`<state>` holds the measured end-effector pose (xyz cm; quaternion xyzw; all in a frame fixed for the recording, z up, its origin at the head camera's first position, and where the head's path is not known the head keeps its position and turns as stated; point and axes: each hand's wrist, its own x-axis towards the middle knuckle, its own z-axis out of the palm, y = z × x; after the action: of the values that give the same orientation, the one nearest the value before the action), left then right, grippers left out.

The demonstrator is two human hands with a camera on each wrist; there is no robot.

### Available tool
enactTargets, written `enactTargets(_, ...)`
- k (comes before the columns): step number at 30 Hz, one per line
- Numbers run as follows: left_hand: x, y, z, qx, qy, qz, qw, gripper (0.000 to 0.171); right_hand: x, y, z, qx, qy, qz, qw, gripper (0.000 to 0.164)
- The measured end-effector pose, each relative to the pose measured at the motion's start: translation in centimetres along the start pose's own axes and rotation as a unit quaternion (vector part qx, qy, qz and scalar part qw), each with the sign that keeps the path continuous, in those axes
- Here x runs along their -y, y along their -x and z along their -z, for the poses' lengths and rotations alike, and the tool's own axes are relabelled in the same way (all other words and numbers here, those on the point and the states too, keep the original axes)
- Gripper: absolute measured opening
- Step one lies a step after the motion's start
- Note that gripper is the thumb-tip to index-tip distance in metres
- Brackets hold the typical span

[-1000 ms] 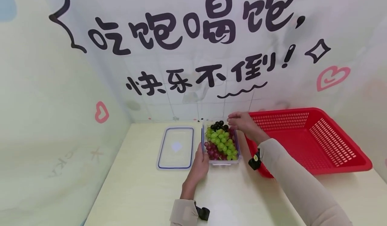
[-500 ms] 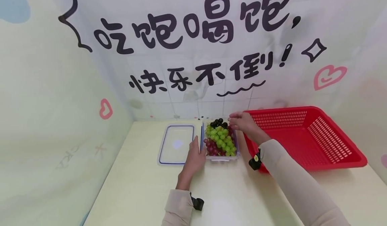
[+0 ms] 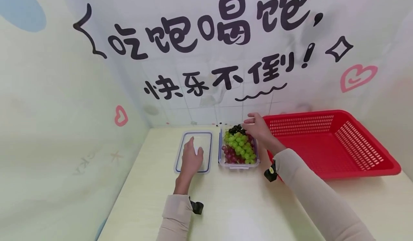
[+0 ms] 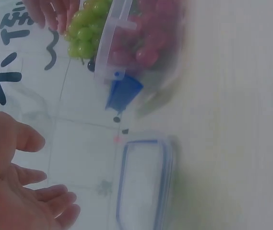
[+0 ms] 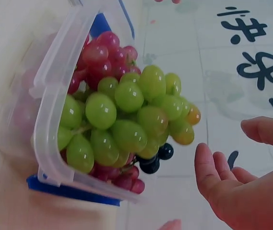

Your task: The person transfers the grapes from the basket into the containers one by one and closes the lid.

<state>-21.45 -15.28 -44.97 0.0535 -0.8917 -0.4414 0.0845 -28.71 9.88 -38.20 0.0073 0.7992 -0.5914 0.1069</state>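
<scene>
A clear plastic food container (image 3: 239,166) with blue clips stands on the table, heaped with green grapes (image 3: 240,146), red grapes (image 3: 229,155) and a few black grapes (image 3: 236,129). Left of it lies a clear lid (image 3: 206,140) with a blue seal. Above the lid hovers my left hand (image 3: 191,158), thumb spread from the fingers; in the left wrist view that hand (image 4: 16,182) holds nothing. My right hand (image 3: 259,130) is over the container's far right corner. Its fingers (image 5: 210,167) are loosely bent and apart from the grapes in the right wrist view.
A large red plastic basket (image 3: 329,158) with slotted walls stands to the right, partly behind my right forearm. The pale tabletop (image 3: 232,205) meets a printed wall covering (image 3: 193,108) at the back and another wall surface at the left.
My left hand has left the container's left side and moved left over the lid. The right hand stays near the far right corner. The head view has shifted slightly.
</scene>
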Motion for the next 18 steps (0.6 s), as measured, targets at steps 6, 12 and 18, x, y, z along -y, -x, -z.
enactTargets(6, 1.4, -0.6, 2.0, -0.002, -0.027, 0.005, 0.9996, 0.062, 0.6, 0.5, -1.4, 0.005, 0.009, 0.017, 1.0, 0.058)
enactTargets(12, 2.6, -1.0, 3.2, 0.003, -0.025, 0.009, 0.9997, 0.059, 0.7, 0.5, -2.5, 0.019, 0.05, 0.047, 0.997, 0.044)
enactTargets(18, 3.5, -1.3, 4.2, 0.012, -0.036, 0.027, 0.9989, 0.059, 0.9, 1.1, -4.0, 0.042, 0.06, 0.044, 0.996, 0.041)
